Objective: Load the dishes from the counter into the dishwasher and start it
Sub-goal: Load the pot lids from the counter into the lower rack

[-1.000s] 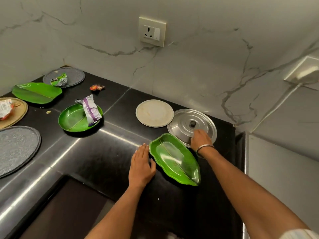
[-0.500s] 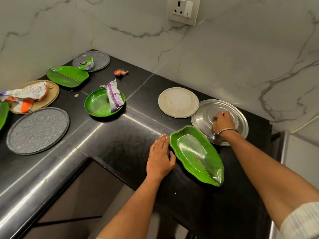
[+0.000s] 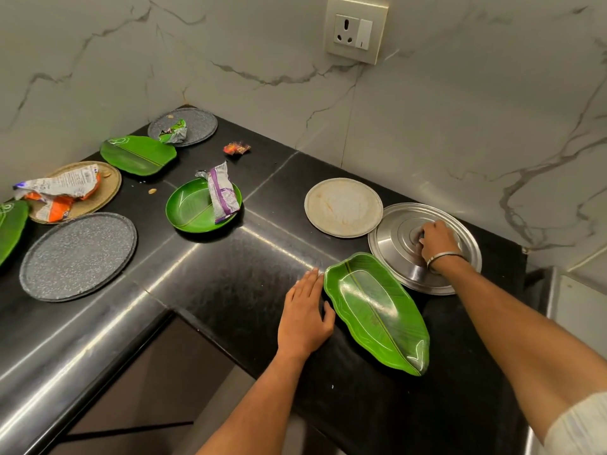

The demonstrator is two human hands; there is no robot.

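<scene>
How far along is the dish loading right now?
Early. Nothing looks loaded: plates, some holding wrappers, still cover the counter, and no dishwasher is in view. In hand: the right hand has a grip on the steel lid at its knob, while the left hand lies flat beside the leaf-shaped green plate. Left: everything else.

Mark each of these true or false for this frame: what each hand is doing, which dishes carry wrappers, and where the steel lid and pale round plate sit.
1. The right hand grips the knob of the steel lid. True.
2. The left hand holds the leaf-shaped green plate in the air. False: it lies flat on the black counter beside the plate, which also rests on the counter.
3. The round green plate holds a purple wrapper. True.
4. The pale round plate is stacked on the lid. False: it lies beside it on the counter.
</scene>
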